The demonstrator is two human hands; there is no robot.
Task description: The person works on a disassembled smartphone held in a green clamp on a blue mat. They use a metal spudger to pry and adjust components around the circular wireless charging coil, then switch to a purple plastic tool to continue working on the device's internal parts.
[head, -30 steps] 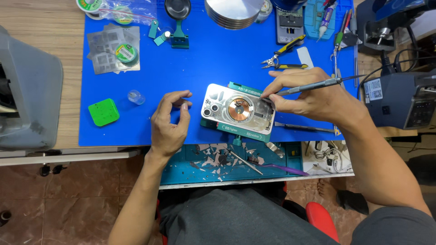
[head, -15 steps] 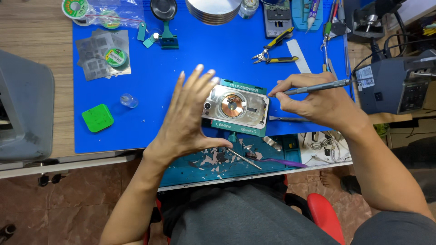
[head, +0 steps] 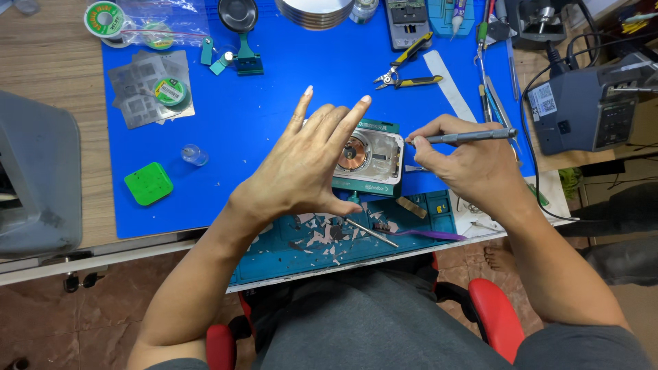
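Spread across most of the bench under the phone: a blue mat (head: 274, 103). Far to the left of the phone, a grey box (head: 34, 171); well off to its right, a grey station (head: 582, 109) with cables. Just in front of the phone, nearer the body, a teal tray (head: 308, 250) littered with broken shards and a purple pry stick (head: 425, 235).

At mid-mat, the phone (head: 380, 157) itself, back off, copper coil showing, seated in a green holder (head: 373, 127).

Over the phone's left half, the left hand (head: 301, 168), flat and released, fingers spread, grasping nothing; cannot tell whether the palm rests on the phone or hangs just above. At the phone's right edge, the right hand (head: 473, 164), clenched pen-fashion round a thin metal tool (head: 473, 136), tip touching or just beside that edge.

By the look of it, fine picking along the right rim; any further work there calls for a steady phone and a light tip.

Behind the phone, yellow-handled pliers (head: 404, 75). Well left of it, a green square pad (head: 149, 183) and a small clear cap (head: 194, 155).
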